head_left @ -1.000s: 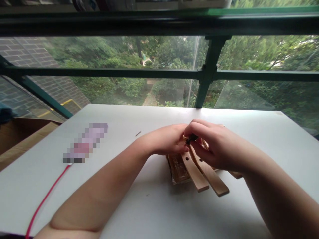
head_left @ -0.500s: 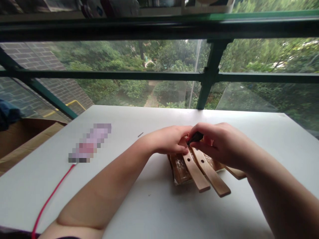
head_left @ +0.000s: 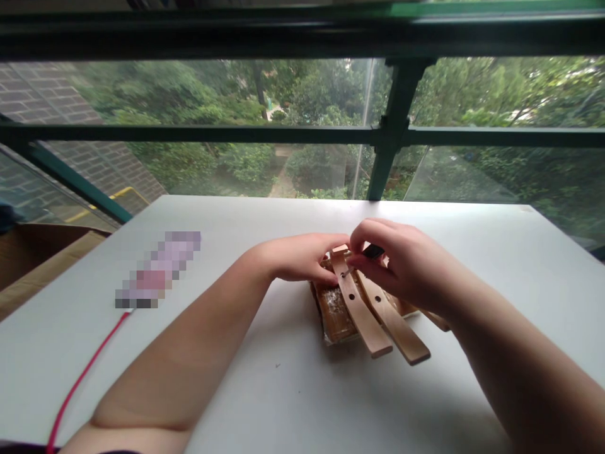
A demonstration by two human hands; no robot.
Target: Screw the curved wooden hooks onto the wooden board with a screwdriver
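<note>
A curved wooden slat (head_left: 368, 328) with dark holes rests on a brown, plastic-wrapped block (head_left: 338, 315) on the table. My left hand (head_left: 307, 255) grips this slat near its far end, thumb on the near side and fingers partly hidden behind it. My right hand (head_left: 392, 258) is closed around the black handle of a screwdriver (head_left: 373, 251). Its thin shaft slants down to a hole in the gripped slat. To the right lies a second curved slat (head_left: 406, 334), its far part hidden by my right hand. Another wooden piece (head_left: 435, 320) shows under my right wrist.
On the left of the white table (head_left: 227, 403) lies a pixelated flat object (head_left: 163, 268) with a red cable (head_left: 78, 381). A cardboard box (head_left: 57, 252) stands beyond the left edge. Green-framed windows (head_left: 236, 133) line the far side.
The screwdriver and my right hand are raised slightly, and its shaft now shows at the hole. My view has shifted a little. The small screw on the table no longer shows.
</note>
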